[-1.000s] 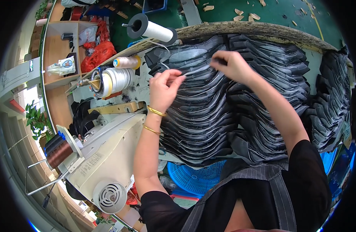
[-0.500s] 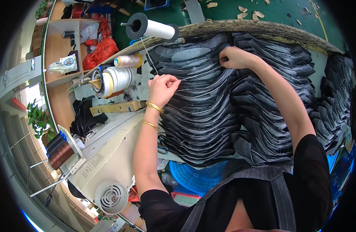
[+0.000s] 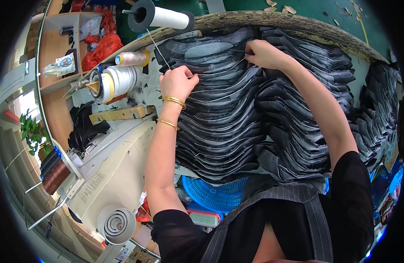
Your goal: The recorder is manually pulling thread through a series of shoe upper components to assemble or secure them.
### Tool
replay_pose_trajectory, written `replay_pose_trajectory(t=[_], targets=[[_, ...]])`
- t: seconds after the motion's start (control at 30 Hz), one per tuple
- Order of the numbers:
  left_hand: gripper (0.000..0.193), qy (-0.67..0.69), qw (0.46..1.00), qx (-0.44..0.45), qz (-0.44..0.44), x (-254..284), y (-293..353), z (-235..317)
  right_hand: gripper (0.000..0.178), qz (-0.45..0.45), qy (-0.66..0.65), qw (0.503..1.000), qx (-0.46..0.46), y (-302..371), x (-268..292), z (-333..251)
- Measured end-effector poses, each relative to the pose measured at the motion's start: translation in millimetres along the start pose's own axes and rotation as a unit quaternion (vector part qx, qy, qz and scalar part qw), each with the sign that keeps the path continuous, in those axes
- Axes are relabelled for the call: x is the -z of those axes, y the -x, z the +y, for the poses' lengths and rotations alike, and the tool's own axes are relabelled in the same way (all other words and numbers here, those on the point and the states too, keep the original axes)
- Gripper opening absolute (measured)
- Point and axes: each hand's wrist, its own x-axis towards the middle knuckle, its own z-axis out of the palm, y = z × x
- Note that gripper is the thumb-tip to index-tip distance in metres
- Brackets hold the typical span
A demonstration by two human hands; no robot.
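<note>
My left hand [image 3: 179, 82], with two gold bangles at its wrist, is closed around a white cord [image 3: 157, 49] at the left edge of a row of black pieces. That cord runs down from a large white spool [image 3: 170, 18] with black flanges. The black pieces [image 3: 219, 105] overlap in wavy layers, with thin pale lines along their edges. At the far end of this row, my right hand [image 3: 264, 55] has its thumb and fingers pinched together. A thin dark thing shows at its fingertips, too small to name.
More overlapping black pieces [image 3: 298, 118] lie to the right. A yellowish cone of thread [image 3: 134, 58] and white rolls [image 3: 123, 82] sit at left, near a cream machine [image 3: 110, 171]. A blue basket [image 3: 210, 193] is below the near edge. The worn table rim [image 3: 237, 19] curves along the back.
The whole view has shifted, so the scene sits higher and further left. My left fingers have curled in more and the hand is slightly farther off. The right hand stays by the same pieces.
</note>
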Motion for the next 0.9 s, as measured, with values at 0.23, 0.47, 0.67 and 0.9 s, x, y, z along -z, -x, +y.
replay_pose_trajectory(t=[0.23,0.47,0.67,0.9], targets=[[0.023,0.175,0.981,0.026,-0.08,10.7,3.2,-15.2,0.024,-0.16,-0.183,0.957,-0.159,2.9,15.7,-0.6],[0.024,0.089,0.993,0.044,-0.07,5.8,-3.9,-8.7,0.023,-0.037,0.039,0.998,-0.03,-3.8,2.6,-7.1],[0.029,-0.028,0.999,0.006,0.037,9.1,4.7,5.6,0.035,0.024,0.26,0.961,-0.088,0.7,15.3,-16.6],[0.021,-0.079,0.984,-0.119,0.108,33.9,23.9,-17.6,0.034,0.136,0.115,0.968,0.179,21.0,-35.9,-100.7]])
